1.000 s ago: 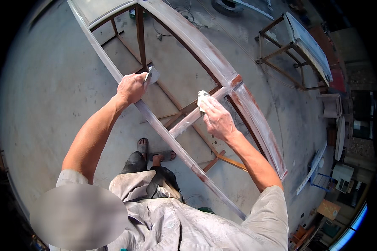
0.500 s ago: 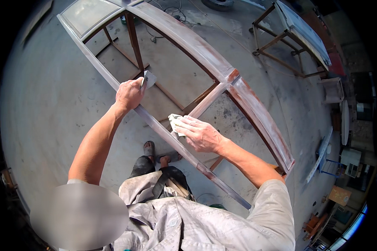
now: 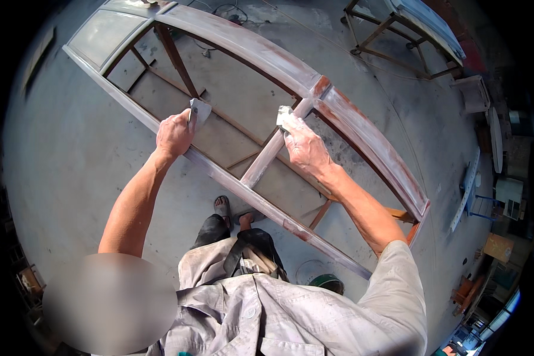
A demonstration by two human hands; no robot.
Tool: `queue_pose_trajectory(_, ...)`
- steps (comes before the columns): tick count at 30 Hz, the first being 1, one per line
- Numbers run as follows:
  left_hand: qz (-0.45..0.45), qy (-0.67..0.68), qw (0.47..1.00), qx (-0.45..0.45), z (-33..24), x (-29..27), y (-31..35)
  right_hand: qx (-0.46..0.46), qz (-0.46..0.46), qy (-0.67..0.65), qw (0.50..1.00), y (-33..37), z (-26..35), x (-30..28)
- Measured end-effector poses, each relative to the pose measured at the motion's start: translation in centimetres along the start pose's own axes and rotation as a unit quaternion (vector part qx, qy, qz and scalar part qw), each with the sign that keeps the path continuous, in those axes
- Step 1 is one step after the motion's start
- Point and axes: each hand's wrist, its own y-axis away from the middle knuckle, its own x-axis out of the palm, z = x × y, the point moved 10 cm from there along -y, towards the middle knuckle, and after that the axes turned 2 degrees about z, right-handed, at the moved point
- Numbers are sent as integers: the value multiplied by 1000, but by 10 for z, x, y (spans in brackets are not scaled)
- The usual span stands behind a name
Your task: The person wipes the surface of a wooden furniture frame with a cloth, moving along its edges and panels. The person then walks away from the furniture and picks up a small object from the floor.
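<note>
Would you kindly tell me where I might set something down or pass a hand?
Most room: the floor between the frame, left forearm and far board. A hand might pass through the opening between panel and crossbar, above the brown bars. Crowded: the crossbar's far end, at the right hand, and the picture's right edge, around the box.

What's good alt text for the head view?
A person's right hand holds a pale folded sheet at the crossbar of a long, white-streaked frame, while the left hand at the near rail holds another pale piece. Sandaled feet stand on grey floor.
</note>
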Motion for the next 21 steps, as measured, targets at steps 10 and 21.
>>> queue_pose_trajectory(10,13,0,1000,10,9,5,5,180,47,72,980,236,101,-9)
queue_pose_trajectory(21,52,-34,997,46,7,19,-6,185,-130,166,960,149,151,53)
